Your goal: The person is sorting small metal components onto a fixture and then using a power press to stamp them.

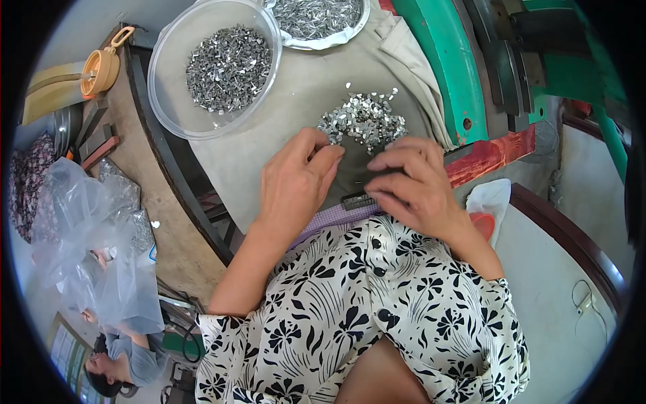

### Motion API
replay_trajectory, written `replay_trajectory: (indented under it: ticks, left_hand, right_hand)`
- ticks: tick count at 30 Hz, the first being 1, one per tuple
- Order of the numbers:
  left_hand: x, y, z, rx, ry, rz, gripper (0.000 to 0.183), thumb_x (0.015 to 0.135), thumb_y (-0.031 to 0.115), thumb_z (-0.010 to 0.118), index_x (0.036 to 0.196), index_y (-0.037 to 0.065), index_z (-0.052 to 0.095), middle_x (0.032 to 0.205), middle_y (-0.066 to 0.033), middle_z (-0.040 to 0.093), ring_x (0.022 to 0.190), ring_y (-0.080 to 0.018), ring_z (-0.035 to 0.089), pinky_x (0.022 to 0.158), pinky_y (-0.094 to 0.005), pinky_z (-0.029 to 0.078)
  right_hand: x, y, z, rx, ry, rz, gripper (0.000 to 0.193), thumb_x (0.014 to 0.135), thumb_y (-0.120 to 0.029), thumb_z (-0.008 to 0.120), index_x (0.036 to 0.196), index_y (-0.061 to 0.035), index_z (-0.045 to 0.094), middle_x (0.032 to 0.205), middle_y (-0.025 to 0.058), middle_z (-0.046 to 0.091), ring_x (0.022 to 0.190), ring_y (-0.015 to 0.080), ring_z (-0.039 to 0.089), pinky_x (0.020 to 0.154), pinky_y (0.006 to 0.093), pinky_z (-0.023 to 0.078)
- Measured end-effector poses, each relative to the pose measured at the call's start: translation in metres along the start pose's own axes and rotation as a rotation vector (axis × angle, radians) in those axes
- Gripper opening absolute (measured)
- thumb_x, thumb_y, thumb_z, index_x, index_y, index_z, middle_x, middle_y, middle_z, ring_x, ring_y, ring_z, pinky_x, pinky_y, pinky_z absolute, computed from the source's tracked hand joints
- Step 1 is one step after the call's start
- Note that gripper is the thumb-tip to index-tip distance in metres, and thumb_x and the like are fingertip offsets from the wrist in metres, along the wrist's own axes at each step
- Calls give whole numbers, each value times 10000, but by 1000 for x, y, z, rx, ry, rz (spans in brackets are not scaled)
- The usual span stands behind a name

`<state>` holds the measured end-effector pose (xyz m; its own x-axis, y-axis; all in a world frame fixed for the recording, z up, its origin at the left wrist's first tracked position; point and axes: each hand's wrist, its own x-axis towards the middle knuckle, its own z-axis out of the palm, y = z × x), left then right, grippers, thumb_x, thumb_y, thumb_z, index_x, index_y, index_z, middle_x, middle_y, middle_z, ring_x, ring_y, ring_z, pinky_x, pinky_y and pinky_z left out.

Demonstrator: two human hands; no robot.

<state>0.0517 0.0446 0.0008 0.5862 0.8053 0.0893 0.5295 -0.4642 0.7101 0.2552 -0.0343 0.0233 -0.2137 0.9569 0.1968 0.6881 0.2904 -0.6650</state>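
A loose pile of small shiny metal pieces (367, 120) lies on the cloth-covered work surface (303, 87) in front of me. My left hand (296, 178) is at the pile's near left edge, thumb and forefinger pinched together; what is between them, if anything, is too small to make out. My right hand (417, 185) hovers at the near right of the pile, its fingers curved and apart, with nothing visible in them. Just beside its thumb, a small dark slotted block (357, 200) sits at the near edge of the surface, partly hidden by the hand.
A clear round tub (158, 87) of small metal pieces stands at the back left. Beside it is a bowl (316, 44) of thin metal pieces. A green machine (447, 67) borders the right. Plastic bags (101, 229) lie at the left, with another person (128, 360) beyond.
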Motion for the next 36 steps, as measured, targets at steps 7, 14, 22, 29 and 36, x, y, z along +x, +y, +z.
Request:
replay_trajectory:
  ticks: [7,14,22,29,36]
  left_hand:
    - [10,1,4,88,-18,88,126,778,70,763,885,71,698,903,-46,614,719,-243,640,618,-363,515]
    - [-21,9,-14,17,-4,60,159,744,39,776,870,52,681,906,-79,615,712,-267,627,600,-359,500]
    - [-47,15,1,-44,-23,94,221,686,30,795,870,79,683,934,-51,618,787,-256,596,657,-360,456]
    - [-50,13,13,-51,34,81,233,696,26,787,889,95,676,932,-35,617,775,-243,584,653,-354,436]
    - [-52,13,12,-36,-4,69,233,702,50,799,896,95,676,942,-34,616,787,-243,580,665,-356,423]
  right_hand:
    - [-20,-2,10,-80,-48,-33,162,721,-151,788,866,-122,721,1084,-8,630,1078,250,551,910,408,409]
    - [-9,5,0,-113,107,26,218,696,-106,807,902,-115,738,1034,27,636,1036,278,565,883,401,435]
    - [27,18,10,-201,134,-3,201,715,-69,782,901,-86,708,1055,55,620,1016,305,565,831,412,459]
    - [39,14,20,-240,106,5,156,721,-89,755,847,-77,665,1096,44,612,1076,297,545,853,412,443]
    - [22,8,5,-69,35,-32,174,696,-91,758,827,-91,645,1161,46,614,1135,321,528,930,435,401]
